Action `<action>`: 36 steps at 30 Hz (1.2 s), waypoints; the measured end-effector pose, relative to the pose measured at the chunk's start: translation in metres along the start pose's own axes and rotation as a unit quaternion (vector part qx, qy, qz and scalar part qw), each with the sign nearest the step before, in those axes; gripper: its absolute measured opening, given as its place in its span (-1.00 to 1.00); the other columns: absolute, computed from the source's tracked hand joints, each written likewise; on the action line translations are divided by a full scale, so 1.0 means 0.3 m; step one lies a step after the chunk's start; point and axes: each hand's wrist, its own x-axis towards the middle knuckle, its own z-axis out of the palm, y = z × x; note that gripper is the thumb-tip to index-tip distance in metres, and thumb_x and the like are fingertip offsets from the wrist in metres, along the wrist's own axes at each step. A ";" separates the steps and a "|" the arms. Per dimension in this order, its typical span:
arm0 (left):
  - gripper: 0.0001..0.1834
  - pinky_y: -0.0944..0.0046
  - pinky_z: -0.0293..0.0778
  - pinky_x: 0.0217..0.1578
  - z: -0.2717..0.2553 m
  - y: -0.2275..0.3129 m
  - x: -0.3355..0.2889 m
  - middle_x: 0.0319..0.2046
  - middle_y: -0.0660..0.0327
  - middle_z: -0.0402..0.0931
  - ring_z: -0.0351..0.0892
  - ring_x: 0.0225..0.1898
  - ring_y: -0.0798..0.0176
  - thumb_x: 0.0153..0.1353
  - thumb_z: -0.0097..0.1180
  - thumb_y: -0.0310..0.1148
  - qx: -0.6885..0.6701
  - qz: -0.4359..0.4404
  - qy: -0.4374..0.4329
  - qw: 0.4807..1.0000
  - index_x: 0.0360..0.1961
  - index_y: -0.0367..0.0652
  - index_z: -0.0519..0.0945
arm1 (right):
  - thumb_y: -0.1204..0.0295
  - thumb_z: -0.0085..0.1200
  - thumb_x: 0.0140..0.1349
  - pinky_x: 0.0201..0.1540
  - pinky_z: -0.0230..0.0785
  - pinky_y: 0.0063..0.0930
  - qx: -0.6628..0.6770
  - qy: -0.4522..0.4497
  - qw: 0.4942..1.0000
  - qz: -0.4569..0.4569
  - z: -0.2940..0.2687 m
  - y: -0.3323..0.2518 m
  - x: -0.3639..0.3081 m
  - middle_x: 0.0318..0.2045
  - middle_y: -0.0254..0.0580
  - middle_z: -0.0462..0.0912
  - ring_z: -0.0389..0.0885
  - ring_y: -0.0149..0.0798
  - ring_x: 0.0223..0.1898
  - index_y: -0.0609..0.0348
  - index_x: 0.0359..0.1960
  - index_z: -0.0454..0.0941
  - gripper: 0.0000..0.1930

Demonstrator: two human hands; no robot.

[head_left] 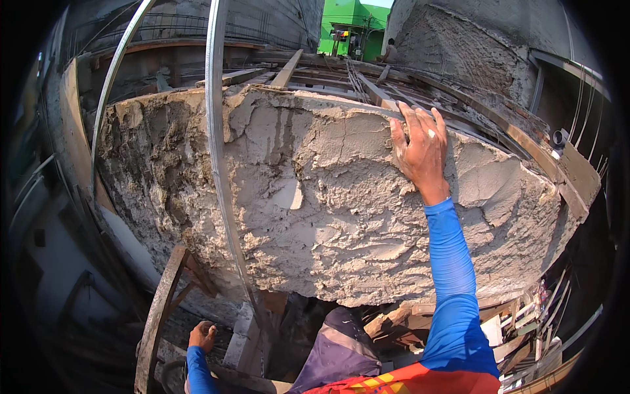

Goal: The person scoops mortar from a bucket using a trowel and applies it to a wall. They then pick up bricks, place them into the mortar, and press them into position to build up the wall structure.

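A rough wall face covered in wet grey plaster (315, 203) fills the middle of the view. My right hand (420, 148) lies flat against its upper edge, fingers spread, holding nothing; a blue sleeve runs down from it. My left hand (202, 335) is low at the bottom left, fingers curled around something small that I cannot make out, next to a rusty curved metal bar (156, 322). A long straight metal strip (215, 131) leans upright against the plaster, left of centre.
Timber planks and steel bars (354, 75) lie across the top behind the wall. A second plastered wall (459, 46) rises at the upper right. A green building (348, 26) stands far back. Scrap boards and debris (518, 328) are piled at the lower right.
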 end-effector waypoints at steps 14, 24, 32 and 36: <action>-0.50 0.10 0.60 -0.06 0.009 0.039 0.020 -0.12 -0.09 0.69 0.72 -0.08 -0.02 0.35 0.14 -0.07 -0.027 -0.017 -0.013 0.999 0.11 -0.26 0.57 | 0.13 -0.02 0.44 0.21 0.30 -0.13 -0.021 0.020 1.000 0.008 0.030 -0.002 -0.004 -0.09 -0.01 0.71 0.62 -0.03 0.04 0.18 0.10 0.60 -0.59; -0.55 0.11 0.56 -0.01 0.016 0.028 0.013 -0.09 -0.09 0.68 0.69 -0.02 -0.02 0.33 0.15 -0.13 -0.019 -0.050 -0.027 0.998 0.09 -0.23 0.59 | 0.12 -0.02 0.45 0.18 0.31 -0.17 -0.037 0.013 0.999 0.024 0.030 -0.007 -0.012 -0.12 -0.08 0.72 0.64 -0.12 0.03 0.18 0.09 0.61 -0.58; -0.56 0.13 0.54 0.02 0.007 0.063 -0.005 -0.08 -0.07 0.68 0.68 -0.01 -0.01 0.33 0.14 -0.12 -0.009 -0.054 -0.025 0.998 0.06 -0.23 0.60 | 0.12 -0.08 0.48 0.22 0.29 -0.16 -0.032 -0.006 0.999 0.041 0.029 -0.015 -0.013 -0.01 -0.07 0.69 0.61 -0.09 0.08 0.16 0.09 0.62 -0.59; -0.56 0.11 0.55 0.02 0.005 0.069 -0.007 -0.06 -0.06 0.67 0.68 0.00 -0.04 0.33 0.14 -0.12 -0.001 -0.055 -0.026 0.998 0.08 -0.22 0.59 | 0.12 -0.05 0.47 0.22 0.29 -0.19 -0.032 0.004 0.999 0.042 0.030 -0.003 -0.015 -0.01 -0.07 0.69 0.61 -0.09 0.07 0.15 0.08 0.62 -0.59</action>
